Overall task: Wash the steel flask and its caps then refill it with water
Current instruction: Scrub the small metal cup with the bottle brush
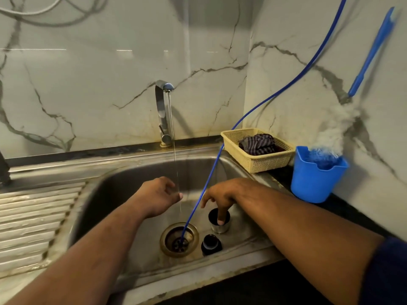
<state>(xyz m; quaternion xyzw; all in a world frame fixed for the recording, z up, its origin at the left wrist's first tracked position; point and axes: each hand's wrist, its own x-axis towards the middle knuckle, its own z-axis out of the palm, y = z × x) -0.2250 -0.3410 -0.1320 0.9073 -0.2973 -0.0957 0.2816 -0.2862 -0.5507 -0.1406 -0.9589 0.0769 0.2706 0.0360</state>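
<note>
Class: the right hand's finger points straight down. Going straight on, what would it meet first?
Most likely the steel cap standing open side up in the sink; the right hand has a finger crossing its rim. Whether the tip sits inside or against the wall is unclear.

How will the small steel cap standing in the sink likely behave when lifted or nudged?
The steel cap looks small, hollow and thin-walled, so probably light and stiff. It stands mouth-up on the sink floor, so a nudge may slide or tip it. With the tap running, its shiny wall is likely slippery.
</note>
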